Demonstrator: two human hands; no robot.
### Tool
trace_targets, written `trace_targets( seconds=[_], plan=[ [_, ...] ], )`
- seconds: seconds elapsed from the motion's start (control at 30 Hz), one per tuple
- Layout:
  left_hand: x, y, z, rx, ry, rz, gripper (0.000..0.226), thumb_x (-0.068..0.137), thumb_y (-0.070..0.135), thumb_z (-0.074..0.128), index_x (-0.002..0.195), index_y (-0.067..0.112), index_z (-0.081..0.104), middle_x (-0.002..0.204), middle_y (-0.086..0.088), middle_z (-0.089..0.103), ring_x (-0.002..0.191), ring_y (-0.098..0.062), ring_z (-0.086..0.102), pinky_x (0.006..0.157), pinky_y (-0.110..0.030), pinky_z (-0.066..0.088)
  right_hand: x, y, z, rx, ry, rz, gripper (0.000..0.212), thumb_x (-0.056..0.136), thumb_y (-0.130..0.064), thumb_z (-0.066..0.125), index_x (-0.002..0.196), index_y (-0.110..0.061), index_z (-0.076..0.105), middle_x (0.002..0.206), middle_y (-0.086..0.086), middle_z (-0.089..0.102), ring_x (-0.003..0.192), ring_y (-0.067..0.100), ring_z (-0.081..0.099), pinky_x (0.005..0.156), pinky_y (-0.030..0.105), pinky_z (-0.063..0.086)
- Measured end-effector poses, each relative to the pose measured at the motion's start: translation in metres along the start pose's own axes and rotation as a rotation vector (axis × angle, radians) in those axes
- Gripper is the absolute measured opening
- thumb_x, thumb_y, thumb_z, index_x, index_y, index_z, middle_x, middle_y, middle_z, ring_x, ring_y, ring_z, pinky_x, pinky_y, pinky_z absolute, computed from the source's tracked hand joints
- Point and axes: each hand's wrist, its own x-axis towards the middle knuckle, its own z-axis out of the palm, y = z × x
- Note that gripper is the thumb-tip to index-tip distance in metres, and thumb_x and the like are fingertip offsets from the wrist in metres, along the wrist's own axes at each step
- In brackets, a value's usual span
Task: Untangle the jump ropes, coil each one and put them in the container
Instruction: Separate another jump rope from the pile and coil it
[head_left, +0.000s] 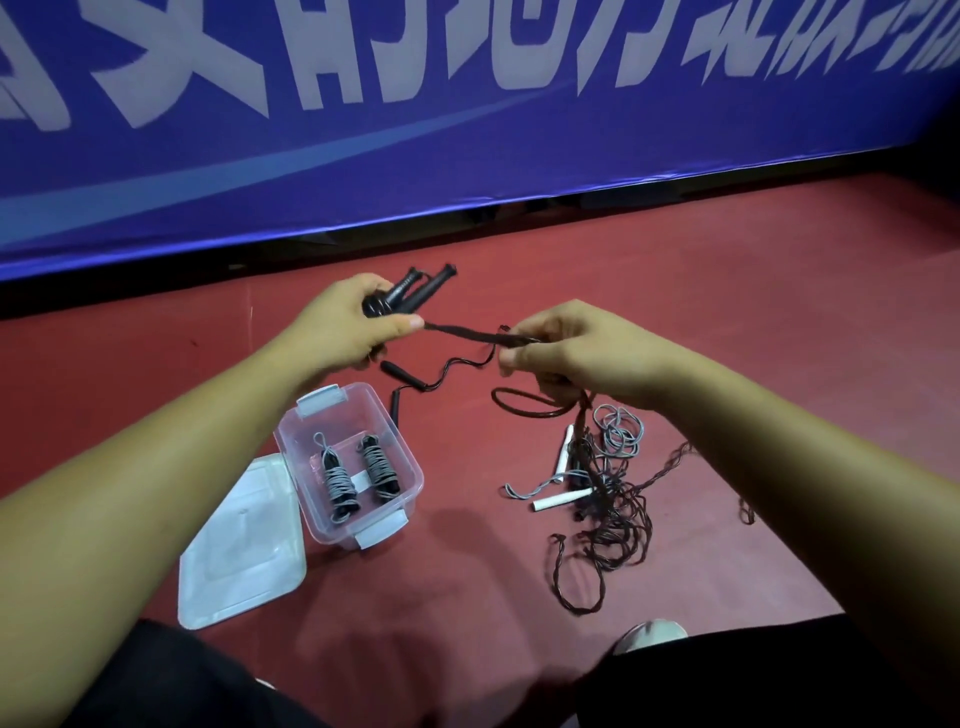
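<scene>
1. The left hand is raised above the red floor. Its fingers are curled round a pair of black handles, which stick out past the knuckles toward the blue banner.
2. A dark rope runs nearly level from under the left thumb to the right hand and looks taut between them.
3. The right hand pinches that rope between thumb and curled fingers. Below the hand the rope drops to the floor.
4. There it joins a loose dark tangle, spread on the floor below and to the right of the right hand (which strand belongs to which rope cannot be made out in there).
5. Mixed into the upper part of the tangle is a grey rope with two white handles. One handle lies almost flat and the other is tilted.
6. A further rope with black grips lies on the floor between the hands and the container, its cord wavy.
7. The clear container stands open on the floor under the left forearm, with pale latches at both ends.
8. Inside it lie two coiled ropes, side by side on the bottom, each wound tightly round its own handles.
9. The lid lies flat on the floor, touching or just beside the container's left side.
10. A light shoe shows at the lower edge, near the tangle.
</scene>
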Motion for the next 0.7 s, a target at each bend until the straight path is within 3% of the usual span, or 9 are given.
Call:
trace_targets(
  seconds=[0.13, 0.23, 0.3, 0.4, 0.5, 0.7],
  plan=[
    [-0.006, -0.005, 0.001, 0.172, -0.144, 0.008, 0.034, 0.077, 0.018, 0.083, 0.098, 0.011, 0.057, 0.066, -0.011, 0.058, 0.054, -0.022, 0.055, 0.052, -0.031, 0.044, -0.006, -0.001, -0.007, -0.113, 0.067, -0.015, 0.019, 0.098, -0.021, 0.061, 0.084, -0.012, 0.07, 0.053, 0.002, 0.035, 0.048, 0.017, 0.028, 0.047, 0.025, 0.024],
    [-0.007, -0.005, 0.008, 0.416, -0.102, 0.091, 0.03, 0.074, 0.019, 0.082, 0.085, 0.02, 0.054, 0.063, -0.002, 0.06, 0.048, -0.019, 0.055, 0.051, -0.029, 0.045, -0.007, -0.005, -0.005, -0.207, 0.046, -0.041, 0.018, 0.097, -0.027, 0.063, 0.086, -0.017, 0.074, 0.057, 0.01, 0.037, 0.052, 0.021, 0.033, 0.049, 0.031, 0.033],
    [-0.008, -0.003, 0.011, 0.486, -0.098, 0.114, 0.032, 0.072, 0.024, 0.082, 0.078, 0.021, 0.051, 0.063, 0.001, 0.059, 0.05, -0.02, 0.053, 0.053, -0.029, 0.043, -0.007, -0.008, -0.004, -0.226, 0.053, -0.069, 0.018, 0.096, -0.025, 0.064, 0.084, -0.016, 0.075, 0.057, 0.009, 0.037, 0.053, 0.021, 0.033, 0.051, 0.033, 0.031],
    [-0.011, -0.001, 0.013, 0.568, -0.081, 0.152, 0.051, 0.064, 0.049, 0.087, 0.072, 0.019, 0.047, 0.061, 0.003, 0.052, 0.057, -0.017, 0.046, 0.055, -0.031, 0.035, -0.007, -0.011, -0.004, -0.246, 0.074, -0.09, 0.018, 0.095, -0.023, 0.065, 0.084, -0.015, 0.075, 0.057, 0.007, 0.036, 0.053, 0.02, 0.031, 0.052, 0.03, 0.024],
    [-0.015, 0.003, 0.019, 0.673, -0.086, 0.184, 0.065, 0.058, 0.071, 0.079, 0.07, 0.017, 0.045, 0.058, 0.003, 0.049, 0.056, -0.016, 0.044, 0.055, -0.032, 0.031, -0.007, -0.01, -0.005, -0.234, 0.075, -0.079, 0.016, 0.095, -0.019, 0.065, 0.086, -0.01, 0.075, 0.053, 0.004, 0.036, 0.049, 0.018, 0.029, 0.046, 0.025, 0.023],
    [-0.021, 0.003, 0.04, 0.85, -0.201, 0.274, 0.035, 0.063, 0.063, 0.06, 0.072, 0.032, 0.046, 0.061, 0.004, 0.057, 0.063, -0.022, 0.059, 0.057, -0.034, 0.051, -0.007, -0.013, -0.007, -0.299, 0.101, -0.12, 0.015, 0.093, -0.019, 0.066, 0.084, -0.011, 0.076, 0.053, -0.001, 0.038, 0.05, 0.014, 0.03, 0.048, 0.028, 0.023]
  ],
)
